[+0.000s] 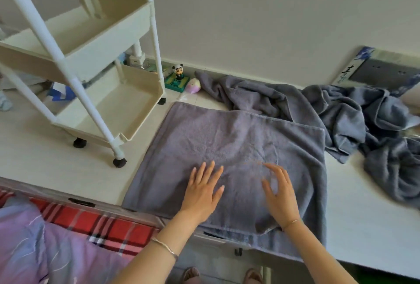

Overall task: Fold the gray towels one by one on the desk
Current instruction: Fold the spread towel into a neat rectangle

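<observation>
Gray towel (227, 143) under flat left hand (202, 189).

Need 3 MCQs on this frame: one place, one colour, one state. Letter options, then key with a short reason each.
1. Where is the rolling cart?
A. On the desk, left of the spread towel
B. On the floor
C. On the crumpled towels

2. What colour is the spread towel?
A. Red
B. Gray
C. White

3. What is the left hand doing?
A. Gripping a corner
B. Lying flat, open, on the towel
C. Holding the cart

Key:
1 A: its wheels stand on the desk.
2 B: same gray as the crumpled towels.
3 B: fingers spread flat; the right hand is open too, fingers curved.
</observation>
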### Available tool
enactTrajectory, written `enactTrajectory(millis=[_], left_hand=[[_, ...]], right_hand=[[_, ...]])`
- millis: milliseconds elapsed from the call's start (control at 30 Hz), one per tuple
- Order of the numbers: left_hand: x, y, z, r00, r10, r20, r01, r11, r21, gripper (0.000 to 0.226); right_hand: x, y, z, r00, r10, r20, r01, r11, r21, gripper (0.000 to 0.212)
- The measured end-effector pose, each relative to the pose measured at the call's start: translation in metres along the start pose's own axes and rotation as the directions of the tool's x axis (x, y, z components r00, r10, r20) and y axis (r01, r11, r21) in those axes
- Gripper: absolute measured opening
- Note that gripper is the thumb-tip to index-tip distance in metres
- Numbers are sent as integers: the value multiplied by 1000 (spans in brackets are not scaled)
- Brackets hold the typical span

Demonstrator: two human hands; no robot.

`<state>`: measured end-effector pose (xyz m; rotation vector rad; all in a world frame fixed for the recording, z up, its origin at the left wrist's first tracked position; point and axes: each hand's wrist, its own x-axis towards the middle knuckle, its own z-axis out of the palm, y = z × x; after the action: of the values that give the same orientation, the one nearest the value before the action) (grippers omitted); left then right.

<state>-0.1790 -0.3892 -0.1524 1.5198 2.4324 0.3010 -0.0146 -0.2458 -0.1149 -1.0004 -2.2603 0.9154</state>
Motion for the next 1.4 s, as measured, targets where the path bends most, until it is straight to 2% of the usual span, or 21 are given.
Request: enactTrajectory(millis=[100,200,267,367,500,567,667,733,833,900,1000,1067,1133,1200,1267,1300,1333,1400], left_hand=[[7,34,6,996,33,82,-33,999,-10,79],[10,69,12,979,133,157,-131,991,-24,84],[11,88,15,959,196,204,-194,981,-30,89],[7,102,24,949,206,238,-203,979,-35,103],[2,100,28,969,185,163,-185,983,-18,111],[-3,95,27,966,231,116,-228,973,-41,102],[-18,84,36,941,337,22,-335,940,-56,74],[-27,76,45,922,382,-62,-386,920,-67,52],[-32,77,45,916,349,-198,-378,917,-131,30],[-34,82,43,906,327,-267,-372,917,-140,29],[-41,94,33,875,271,-401,-348,928,-133,38],[-49,102,22,815,243,-526,-343,934,-101,26],[-57,104,20,771,270,-576,-355,934,-37,18],[-69,101,30,815,326,-480,-351,935,40,20],[-80,98,46,879,333,-341,-327,942,79,16],[-84,99,51,903,306,-302,-302,951,60,14],[-86,101,52,918,267,-294,-273,962,20,17],[-84,107,47,921,171,-350,-218,971,-98,27]], right_hand=[[-9,26,-43,967,224,-118,-216,974,71,19],[-23,47,-74,909,407,-92,-390,906,163,21],[-35,53,-87,889,451,-72,-430,879,204,22],[-63,62,-95,903,429,23,-427,891,151,23],[-105,85,-107,920,345,187,-335,938,-86,37],[-118,91,-113,940,279,195,-259,958,-123,42],[-133,100,-120,954,221,201,-193,970,-151,36],[-137,105,-122,966,197,168,-170,972,-163,27],[-138,113,-126,984,133,116,-107,973,-207,19],[-135,119,-128,994,46,103,-16,960,-278,15],[-129,116,-140,995,-92,31,97,930,-355,14],[-128,110,-158,983,-156,-95,110,919,-378,17],[-132,113,-174,967,-195,-164,114,906,-408,19],[-141,125,-179,982,-176,-67,125,874,-470,22],[-154,139,-170,990,-85,111,131,831,-540,25],[-158,144,-165,988,-21,151,99,842,-530,24],[-159,147,-162,987,58,149,20,880,-475,23],[-153,145,-160,967,245,66,-225,949,-221,24]])
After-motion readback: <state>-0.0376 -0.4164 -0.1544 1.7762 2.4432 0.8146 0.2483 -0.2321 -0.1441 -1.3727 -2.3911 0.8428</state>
